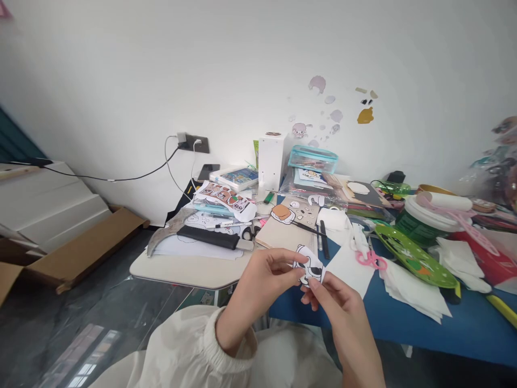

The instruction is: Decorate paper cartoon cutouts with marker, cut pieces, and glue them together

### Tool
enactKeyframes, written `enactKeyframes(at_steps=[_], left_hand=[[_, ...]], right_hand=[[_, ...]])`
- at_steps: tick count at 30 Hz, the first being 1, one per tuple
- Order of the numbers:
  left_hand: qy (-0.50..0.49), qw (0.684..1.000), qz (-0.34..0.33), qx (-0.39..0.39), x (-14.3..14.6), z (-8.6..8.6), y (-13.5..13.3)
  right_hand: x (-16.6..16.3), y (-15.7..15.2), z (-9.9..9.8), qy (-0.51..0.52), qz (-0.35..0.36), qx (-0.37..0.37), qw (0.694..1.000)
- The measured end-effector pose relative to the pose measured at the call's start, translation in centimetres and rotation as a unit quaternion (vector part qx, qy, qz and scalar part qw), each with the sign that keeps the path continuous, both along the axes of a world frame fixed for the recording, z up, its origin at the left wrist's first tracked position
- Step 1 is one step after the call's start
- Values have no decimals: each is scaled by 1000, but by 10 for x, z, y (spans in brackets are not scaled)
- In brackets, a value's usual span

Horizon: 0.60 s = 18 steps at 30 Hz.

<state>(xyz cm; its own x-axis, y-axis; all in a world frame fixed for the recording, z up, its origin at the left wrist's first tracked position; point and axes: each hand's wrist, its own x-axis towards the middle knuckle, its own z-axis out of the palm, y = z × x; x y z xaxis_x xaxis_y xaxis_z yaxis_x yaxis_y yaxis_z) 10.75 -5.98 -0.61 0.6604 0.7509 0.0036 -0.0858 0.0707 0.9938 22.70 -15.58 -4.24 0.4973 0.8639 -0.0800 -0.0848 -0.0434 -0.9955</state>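
Between my two hands, above the table's front edge, is a small piece of white paper with a black-and-white cartoon drawing, a paper cutout (pixel 313 264). My left hand (pixel 278 269) pinches its left side between thumb and fingers. On the lower right, my right hand (pixel 329 296) grips the same cutout with thumb and fingertips. Part of the drawing is hidden behind my fingers. Just beyond lie a beige pad (pixel 278 237) with a brown-and-white cutout (pixel 283 214) on it, and a black pen (pixel 325 240).
A curved blade with a black handle (pixel 208 237) lies at left on the white table (pixel 173 275). Pink scissors (pixel 371 260), a green pouch (pixel 416 256) and a green-and-white tub (pixel 420 218) crowd the blue table (pixel 404 323) on the right. A white box (pixel 272 161) stands by the wall.
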Motion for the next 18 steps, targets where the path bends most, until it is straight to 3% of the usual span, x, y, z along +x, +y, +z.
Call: enactKeyframes(at_steps=[18], left_hand=[[22,999,21,38,-4,-1,-5]], right_hand=[[-5,-3,1,16,3,5,1000]])
